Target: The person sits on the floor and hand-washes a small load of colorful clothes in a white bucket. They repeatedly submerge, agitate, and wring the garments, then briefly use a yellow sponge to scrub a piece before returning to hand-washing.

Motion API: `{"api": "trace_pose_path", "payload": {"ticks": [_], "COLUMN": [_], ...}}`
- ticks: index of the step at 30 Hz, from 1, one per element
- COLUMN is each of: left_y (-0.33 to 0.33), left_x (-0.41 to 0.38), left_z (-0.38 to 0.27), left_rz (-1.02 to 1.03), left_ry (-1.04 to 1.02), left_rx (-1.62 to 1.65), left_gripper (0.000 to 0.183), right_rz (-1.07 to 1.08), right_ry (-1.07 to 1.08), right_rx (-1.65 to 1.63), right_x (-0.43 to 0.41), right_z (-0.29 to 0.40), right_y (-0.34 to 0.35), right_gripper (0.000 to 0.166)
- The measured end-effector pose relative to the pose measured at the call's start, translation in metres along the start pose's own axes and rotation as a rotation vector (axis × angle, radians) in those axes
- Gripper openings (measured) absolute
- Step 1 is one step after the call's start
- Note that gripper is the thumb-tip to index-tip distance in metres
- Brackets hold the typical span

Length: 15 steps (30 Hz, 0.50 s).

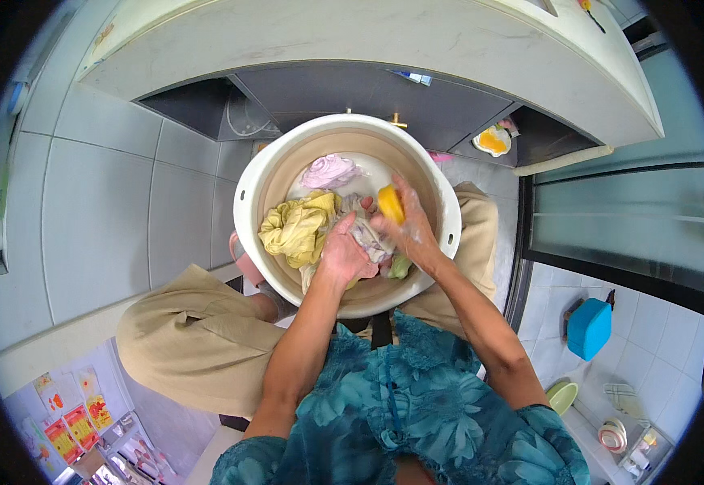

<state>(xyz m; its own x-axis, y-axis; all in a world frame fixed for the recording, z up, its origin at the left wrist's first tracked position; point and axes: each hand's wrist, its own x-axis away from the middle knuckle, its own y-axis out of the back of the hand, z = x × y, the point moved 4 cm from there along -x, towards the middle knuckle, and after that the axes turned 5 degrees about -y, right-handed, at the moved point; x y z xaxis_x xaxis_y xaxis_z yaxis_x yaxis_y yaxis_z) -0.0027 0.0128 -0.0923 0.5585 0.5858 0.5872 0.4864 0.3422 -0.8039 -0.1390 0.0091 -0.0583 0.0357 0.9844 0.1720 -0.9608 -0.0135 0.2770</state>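
A round white-rimmed basin (247, 230) stands in front of me with several cloths in it. My right hand (409, 224) holds a yellow bar of soap (391, 204) between thumb and fingers, above the basin's right half. My left hand (346, 254) is palm up, its fingers and thumb on a wet pale cloth with a purple pattern (369, 236). A yellow cloth (297, 229) lies bunched left of it. A lilac cloth (329, 171) lies twisted near the far side. A pale green cloth (400, 267) is by my right wrist. Suds show on my right hand.
A dark cabinet (352, 91) under a pale stone counter (358, 36) stands right behind the basin. A brass valve (398, 120) sticks out near the rim. My knees flank the basin. A pink plastic object (246, 264) is at its left, and a glass sliding door (625, 212) at the right.
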Motion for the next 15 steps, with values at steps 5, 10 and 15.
{"api": "trace_pose_path", "payload": {"ticks": [5,10,15], "left_y": [0.005,-0.010,-0.011], "left_x": [-0.004,0.000,-0.006], "left_z": [0.005,0.000,-0.012], "left_rz": [0.038,-0.032,0.146], "left_ry": [-0.037,-0.015,-0.272], "left_rx": [0.052,-0.188,-0.063], "left_gripper": [0.041,0.042,0.046], "right_rz": [0.115,-0.032,0.022], "right_ry": [0.005,0.027,0.041], "right_rx": [0.316,0.174,0.207], "right_x": [0.021,0.030,0.052], "right_z": [0.017,0.041,0.044], "right_y": [-0.022,-0.020,-0.034], "right_gripper": [0.083,0.077,0.077]}}
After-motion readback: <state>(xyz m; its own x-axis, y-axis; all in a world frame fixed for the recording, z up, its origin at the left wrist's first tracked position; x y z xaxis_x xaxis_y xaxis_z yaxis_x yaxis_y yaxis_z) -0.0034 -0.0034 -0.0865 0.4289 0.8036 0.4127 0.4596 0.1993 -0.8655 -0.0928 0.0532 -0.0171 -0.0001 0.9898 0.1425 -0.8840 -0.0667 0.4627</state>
